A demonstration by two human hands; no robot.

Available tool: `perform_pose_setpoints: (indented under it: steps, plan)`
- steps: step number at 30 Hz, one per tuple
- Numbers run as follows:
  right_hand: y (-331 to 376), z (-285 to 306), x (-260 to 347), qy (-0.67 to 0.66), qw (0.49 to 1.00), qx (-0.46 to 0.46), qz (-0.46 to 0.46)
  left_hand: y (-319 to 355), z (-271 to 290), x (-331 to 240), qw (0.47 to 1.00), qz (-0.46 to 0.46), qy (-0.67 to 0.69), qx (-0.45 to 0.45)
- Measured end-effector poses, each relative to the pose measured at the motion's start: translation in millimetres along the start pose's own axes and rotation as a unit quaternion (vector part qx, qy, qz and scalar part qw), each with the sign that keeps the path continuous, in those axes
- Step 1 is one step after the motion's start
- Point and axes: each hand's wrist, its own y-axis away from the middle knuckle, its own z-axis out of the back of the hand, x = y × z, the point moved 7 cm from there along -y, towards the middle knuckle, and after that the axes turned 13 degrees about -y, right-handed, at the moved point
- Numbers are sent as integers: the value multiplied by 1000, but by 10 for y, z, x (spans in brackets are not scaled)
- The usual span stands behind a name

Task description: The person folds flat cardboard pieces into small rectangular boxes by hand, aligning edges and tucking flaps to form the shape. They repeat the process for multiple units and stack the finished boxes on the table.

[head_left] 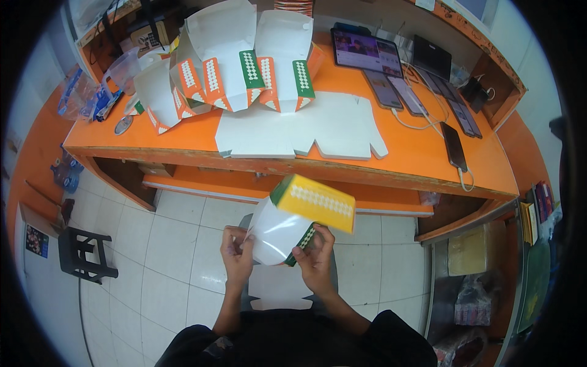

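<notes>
Carton (274,227), part-folded, held from opposite sides in closed pinch of left hand (237,249) and right hand (316,260); probably best creased squarely, with light, even pressure.

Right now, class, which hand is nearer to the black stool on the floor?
Left. The left hand holds the carton to the right of the black stool; the right hand, on the carton's other side, is farther right.
</notes>
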Motion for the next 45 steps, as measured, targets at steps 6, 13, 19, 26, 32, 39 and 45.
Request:
perform_pose_setpoints:
  steps: [6, 13, 19, 26, 32, 39, 45]
  plan:
    - [-27, 203, -60, -32, 997, -21, -68, 198, -268, 131, 958, 161, 222, 88]
    - [-58, 94, -39, 76, 986, 52, -139, 174, -245, -56, 983, 98, 103, 117]
    - [0, -203, -86, 37, 973, 151, -170, 92, -80, -136, 992, 60, 110, -29]
    - [-185, 38, 87, 5, 993, 93, -73, 169, -221, -266, 977, 46, 89, 191]
    - [-194, -41, 176, -23, 987, 142, -74, 165, -236, -296, 984, 19, 97, 145]
    - [-174, -51, 182, 37, 983, 140, -114, 194, -257, -390, 983, 0, 153, 105]
    - [-207, -36, 246, 122, 975, 151, -111, 143, -137, -584, 982, -161, -41, 93]
